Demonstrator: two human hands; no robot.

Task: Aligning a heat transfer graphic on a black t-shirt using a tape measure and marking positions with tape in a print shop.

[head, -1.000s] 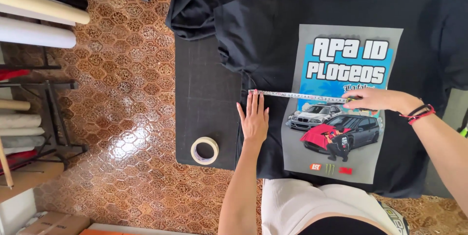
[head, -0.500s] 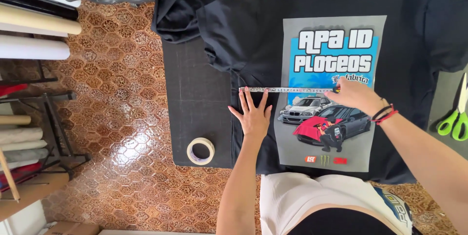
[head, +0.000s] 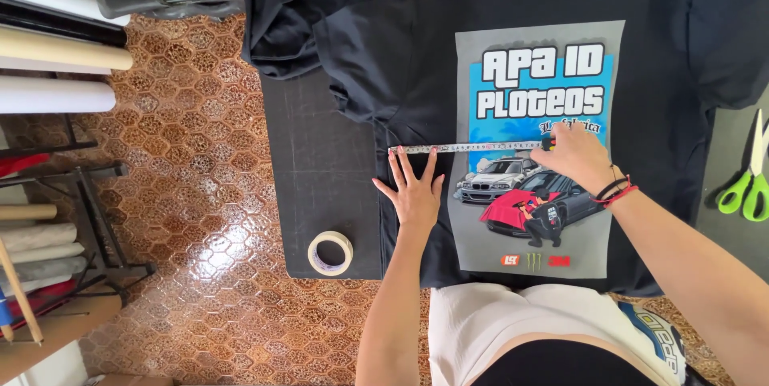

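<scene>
- The black T-shirt point(head: 416, 58) lies flat on the dark table point(head: 320, 162), its left hem just inside the table's left edge; a bare strip of table remains there, holding a roll of masking tape point(head: 331, 253).
- The left hand point(head: 414, 190), fingers spread wide and flat, presses the shirt near that hem, fingertips touching the measuring tape point(head: 469, 146).
- The right hand point(head: 575, 158) pinches the tape's other end on the printed transfer sheet point(head: 538, 146).
- Green scissors point(head: 746, 182) lie well apart, at the right.
</scene>
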